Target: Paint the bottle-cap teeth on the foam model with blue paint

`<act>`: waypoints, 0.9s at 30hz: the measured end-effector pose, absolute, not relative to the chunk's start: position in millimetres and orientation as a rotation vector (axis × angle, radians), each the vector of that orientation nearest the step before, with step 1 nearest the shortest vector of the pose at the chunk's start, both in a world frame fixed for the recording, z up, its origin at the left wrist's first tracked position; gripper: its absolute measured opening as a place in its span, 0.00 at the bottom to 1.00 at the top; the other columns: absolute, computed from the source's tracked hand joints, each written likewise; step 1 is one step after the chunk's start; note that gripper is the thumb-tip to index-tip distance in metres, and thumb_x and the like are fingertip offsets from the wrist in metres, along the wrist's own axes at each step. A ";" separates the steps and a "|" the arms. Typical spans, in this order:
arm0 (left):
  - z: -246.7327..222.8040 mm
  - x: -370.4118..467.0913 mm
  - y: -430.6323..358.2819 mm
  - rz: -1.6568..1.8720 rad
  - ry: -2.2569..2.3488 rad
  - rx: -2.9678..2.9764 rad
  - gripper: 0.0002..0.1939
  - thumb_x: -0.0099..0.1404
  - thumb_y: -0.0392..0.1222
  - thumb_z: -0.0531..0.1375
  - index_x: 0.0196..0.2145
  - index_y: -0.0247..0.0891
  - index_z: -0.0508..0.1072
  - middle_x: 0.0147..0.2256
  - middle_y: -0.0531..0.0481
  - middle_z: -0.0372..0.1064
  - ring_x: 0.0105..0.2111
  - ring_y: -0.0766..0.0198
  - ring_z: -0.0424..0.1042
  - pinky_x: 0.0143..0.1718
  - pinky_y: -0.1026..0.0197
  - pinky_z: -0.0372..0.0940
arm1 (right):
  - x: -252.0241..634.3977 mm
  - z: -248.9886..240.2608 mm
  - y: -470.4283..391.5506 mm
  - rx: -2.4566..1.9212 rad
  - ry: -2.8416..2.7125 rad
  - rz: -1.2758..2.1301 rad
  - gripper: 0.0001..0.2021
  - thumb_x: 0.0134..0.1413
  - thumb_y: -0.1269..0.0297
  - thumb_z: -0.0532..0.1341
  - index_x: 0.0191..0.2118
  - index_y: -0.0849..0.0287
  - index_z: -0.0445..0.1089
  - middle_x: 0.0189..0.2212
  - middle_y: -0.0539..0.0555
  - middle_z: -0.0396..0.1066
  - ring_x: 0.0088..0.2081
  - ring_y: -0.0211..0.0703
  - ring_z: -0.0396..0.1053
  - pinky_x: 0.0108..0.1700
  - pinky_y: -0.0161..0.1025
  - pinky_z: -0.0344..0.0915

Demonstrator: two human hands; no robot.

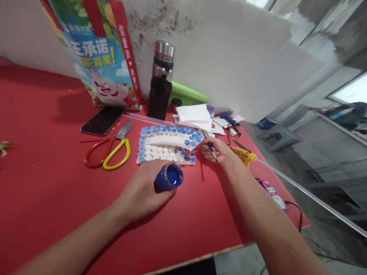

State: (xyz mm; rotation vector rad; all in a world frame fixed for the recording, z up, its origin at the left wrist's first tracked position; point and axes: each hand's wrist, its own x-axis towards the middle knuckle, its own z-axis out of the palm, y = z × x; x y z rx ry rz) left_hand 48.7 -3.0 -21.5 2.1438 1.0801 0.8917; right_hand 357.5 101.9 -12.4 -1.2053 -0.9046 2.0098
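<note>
While the left hand (143, 191) wraps around a small open jar of blue paint (169, 178), tipped so its mouth faces the camera, the right hand (215, 149) pinches a thin paintbrush (210, 145) between its fingers, the brush tip pointing toward a block of small round caps (169, 145). That block lies on the red surface (43, 179) just beyond the left hand and touching distance from the right; the caps along its rim and far side are blue, those in the middle white. To the left of the left hand lie scissors (110, 151) with one red and one yellow handle, and beyond them a dark phone (102, 120). A yellow glue gun (243, 155) rests just behind the right wrist. Farther off stand a black flask (161, 89) and a stack of white paper (195, 115).
</note>
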 end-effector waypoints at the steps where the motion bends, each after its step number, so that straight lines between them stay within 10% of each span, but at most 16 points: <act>1: -21.4 48.3 -2.6 0.904 1.078 2.128 0.22 0.63 0.42 0.67 0.55 0.44 0.74 0.53 0.44 0.79 0.53 0.46 0.78 0.54 0.45 0.72 | 358.2 -13.2 96.8 -1.201 -0.910 2.005 0.12 0.53 0.68 0.61 0.24 0.53 0.58 0.09 0.38 0.51 0.11 0.26 0.34 0.09 0.24 0.42; 4: -20.9 47.0 -0.9 0.910 1.058 2.089 0.24 0.62 0.43 0.68 0.56 0.45 0.73 0.56 0.43 0.78 0.55 0.44 0.77 0.57 0.44 0.72 | 357.7 -15.0 80.1 -1.188 -0.926 1.979 0.00 0.53 0.69 0.61 0.32 0.58 0.68 0.09 0.37 0.52 0.11 0.27 0.33 0.10 0.24 0.41; 9: -19.1 43.8 3.1 0.899 1.027 2.058 0.24 0.63 0.42 0.68 0.56 0.46 0.73 0.56 0.44 0.78 0.56 0.45 0.78 0.58 0.45 0.74 | 347.8 -15.0 55.0 -1.195 -1.016 1.948 0.16 0.53 0.68 0.61 0.48 0.64 0.75 0.12 0.37 0.55 0.12 0.27 0.35 0.11 0.24 0.40; 27: -24.8 35.3 6.2 0.851 1.003 1.948 0.30 0.61 0.49 0.73 0.59 0.45 0.74 0.58 0.40 0.78 0.58 0.39 0.77 0.60 0.40 0.74 | 319.9 -5.6 45.3 -1.352 -0.941 1.602 0.14 0.37 0.66 0.65 0.36 0.56 0.68 0.12 0.40 0.62 0.10 0.27 0.45 0.12 0.27 0.36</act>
